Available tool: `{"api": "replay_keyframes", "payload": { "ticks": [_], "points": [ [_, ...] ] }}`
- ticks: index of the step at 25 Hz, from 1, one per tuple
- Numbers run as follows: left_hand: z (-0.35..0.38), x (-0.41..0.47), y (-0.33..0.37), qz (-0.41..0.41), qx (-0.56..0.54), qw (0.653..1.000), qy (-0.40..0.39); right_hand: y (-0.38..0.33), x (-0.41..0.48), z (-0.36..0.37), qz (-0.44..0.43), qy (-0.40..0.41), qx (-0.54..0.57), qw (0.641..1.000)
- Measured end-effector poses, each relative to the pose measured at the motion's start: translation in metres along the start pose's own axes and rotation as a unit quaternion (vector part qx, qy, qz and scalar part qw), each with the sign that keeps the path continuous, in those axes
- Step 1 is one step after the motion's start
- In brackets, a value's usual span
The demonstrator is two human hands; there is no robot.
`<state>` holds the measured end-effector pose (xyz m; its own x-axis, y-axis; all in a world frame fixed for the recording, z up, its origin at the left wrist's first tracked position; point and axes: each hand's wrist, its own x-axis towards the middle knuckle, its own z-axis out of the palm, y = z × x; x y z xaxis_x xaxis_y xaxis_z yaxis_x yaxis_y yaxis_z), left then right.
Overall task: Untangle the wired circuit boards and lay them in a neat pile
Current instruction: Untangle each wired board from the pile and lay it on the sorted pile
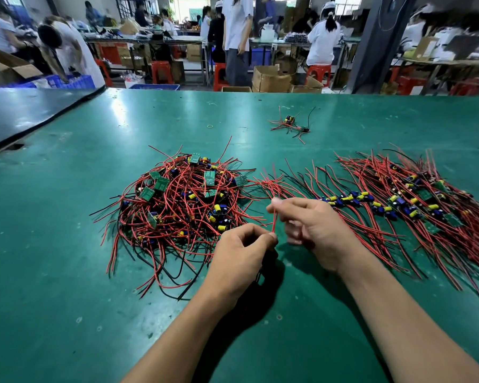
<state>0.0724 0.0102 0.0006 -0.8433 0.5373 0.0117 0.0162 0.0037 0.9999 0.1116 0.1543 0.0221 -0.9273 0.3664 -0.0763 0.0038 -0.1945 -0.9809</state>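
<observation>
While the left hand (pixel 241 255) pinches the lower end of a red wire (pixel 274 219) between thumb and curled forefinger, the right hand (pixel 313 225) pinches the upper end of the same wire between thumb and forefinger, its other fingers loosely bent beneath. The wire runs nearly upright between the two pinches, just above the green table (pixel 67 272). A few dark wires (pixel 258 275) show under the left hand at its five o'clock. Whether a board hangs there I cannot tell, since the hand hides it.

At ten o'clock from the hands, close to the left knuckles, lies the tangled heap (pixel 183 205). Its red and black leads are knotted around small green circuit boards with blue and yellow parts, and loose ends fan out towards seven o'clock. At two to three o'clock lies the sorted row (pixel 398 205), its boards lined in a band with their leads combed roughly parallel. The row's nearest red leads pass just behind the right thumb.

At twelve o'clock, well apart from both, sits a small stray cluster (pixel 289 124) of boards and leads. A thin rubber band (pixel 210 126) lies at eleven o'clock. Beyond the table's far edge, people work at benches among red stools (pixel 161 71) and cardboard boxes (pixel 270 78).
</observation>
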Motion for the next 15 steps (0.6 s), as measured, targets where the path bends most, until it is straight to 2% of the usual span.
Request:
{"api": "replay_keyframes", "payload": {
  "ticks": [2,4,6,9,15],
  "points": [
    [-0.001,0.001,-0.002,0.012,0.008,1.0,0.005,0.004,-0.003,0.001,-0.009,-0.023,-0.093,0.995],
    [-0.002,0.002,-0.004,0.019,0.015,1.0,0.0,0.008,-0.001,0.003,0.004,0.008,-0.104,0.995],
    [-0.004,0.002,-0.005,0.02,0.029,0.999,-0.023,0.008,0.003,0.002,0.006,0.063,-0.007,0.998],
    [-0.003,0.0,-0.006,0.028,0.071,0.996,-0.056,-0.001,0.009,-0.009,0.015,0.122,0.129,0.984],
    [-0.005,-0.002,0.001,0.011,0.031,0.997,-0.065,-0.01,0.008,-0.011,0.089,0.053,0.363,0.926]
  ]
}}
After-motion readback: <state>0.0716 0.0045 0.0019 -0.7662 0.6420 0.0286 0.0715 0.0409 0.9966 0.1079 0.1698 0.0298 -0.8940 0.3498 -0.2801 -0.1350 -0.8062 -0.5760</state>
